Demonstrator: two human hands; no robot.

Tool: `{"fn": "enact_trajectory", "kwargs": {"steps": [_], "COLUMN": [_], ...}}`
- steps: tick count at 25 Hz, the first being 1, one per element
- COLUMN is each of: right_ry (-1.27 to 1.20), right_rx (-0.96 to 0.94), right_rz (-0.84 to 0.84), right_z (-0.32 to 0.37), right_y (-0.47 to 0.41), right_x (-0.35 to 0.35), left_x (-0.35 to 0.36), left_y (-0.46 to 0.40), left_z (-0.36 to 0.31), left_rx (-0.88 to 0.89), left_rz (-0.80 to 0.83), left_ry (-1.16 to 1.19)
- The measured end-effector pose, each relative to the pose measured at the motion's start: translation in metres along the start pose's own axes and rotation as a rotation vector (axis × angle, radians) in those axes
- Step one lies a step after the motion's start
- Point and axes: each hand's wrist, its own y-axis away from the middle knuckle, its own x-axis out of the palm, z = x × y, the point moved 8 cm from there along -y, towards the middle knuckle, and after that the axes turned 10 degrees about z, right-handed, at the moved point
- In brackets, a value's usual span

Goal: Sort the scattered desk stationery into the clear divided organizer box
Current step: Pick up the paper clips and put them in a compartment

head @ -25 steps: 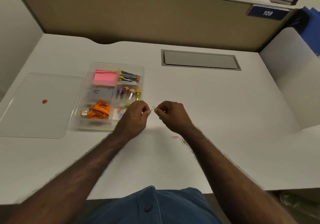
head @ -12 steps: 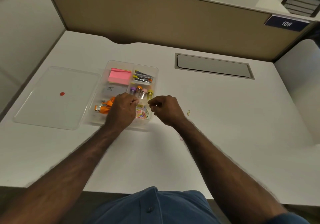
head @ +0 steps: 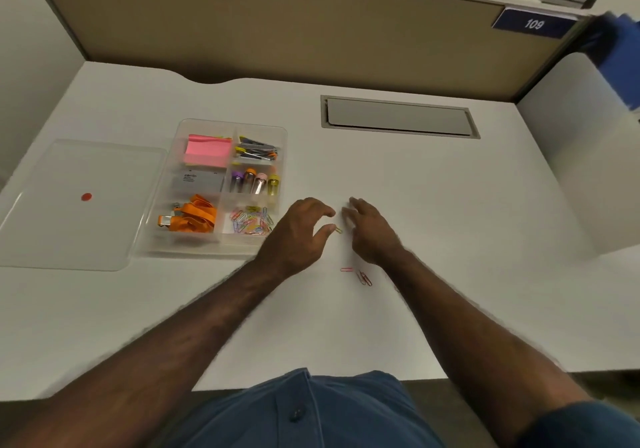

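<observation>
The clear divided organizer box (head: pixel 281 131) sits left of centre on the white desk. Its near right compartment holds several coloured paper clips (head: pixel 251 222). A yellow paper clip (head: pixel 338 229) lies on the desk between my hands. My left hand (head: pixel 299 231) hovers just left of it, thumb tip beside the clip and fingers arched above, holding nothing. My right hand (head: pixel 370 231) is just right of the clip, fingers stretched and slightly blurred, empty. A pink paper clip (head: pixel 346 269) and two red paper clips (head: pixel 364 278) lie nearer me, beside my right wrist.
The box also holds pink sticky notes (head: pixel 207 149), binder clips (head: pixel 258 151), a grey card box (head: pixel 202 181), small bottles (head: pixel 256 182) and an orange lanyard (head: pixel 194 217). Its clear lid (head: pixel 79 233) lies to the left. A grey cable hatch (head: pixel 398 116) sits at the back.
My left hand has left the box's paper clip compartment and moved right to the yellow clip on the desk. My right hand moved right too and opened its fingers.
</observation>
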Motion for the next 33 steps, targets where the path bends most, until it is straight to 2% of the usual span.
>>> {"fn": "enact_trajectory", "kwargs": {"steps": [2, 5, 8, 11, 15, 19, 22, 33], "right_ry": [0.060, 0.002, -0.028, 0.013, 0.038, -0.153, -0.289, -0.346], "right_rx": [-0.051, -0.033, -0.009, 0.001, -0.002, 0.076, 0.183, 0.425], "right_rz": [0.046, 0.043, 0.070, 0.042, 0.009, -0.016, 0.008, 0.056], "right_z": [-0.005, -0.010, -0.011, -0.009, -0.011, -0.024, -0.034, -0.045], "right_y": [0.003, 0.018, 0.042, 0.070, 0.094, 0.105, 0.107, 0.100], "right_x": [0.011, 0.018, 0.027, 0.031, 0.037, 0.026, 0.021, 0.040], "left_x": [0.028, 0.067, 0.100, 0.120, 0.130, 0.126, 0.119, 0.124], "left_y": [-0.005, -0.008, -0.006, -0.001, 0.008, 0.011, 0.007, -0.003], "left_z": [0.001, 0.010, 0.024, 0.032, 0.031, 0.018, 0.015, 0.032], "left_rx": [-0.028, -0.105, -0.120, -0.073, -0.017, 0.073, 0.038, -0.083], "left_rz": [0.128, 0.333, 0.522, 0.616, 0.593, 0.478, 0.447, 0.466], "left_ry": [-0.003, -0.026, -0.202, -0.333, -0.342, -0.285, -0.240, -0.098]}}
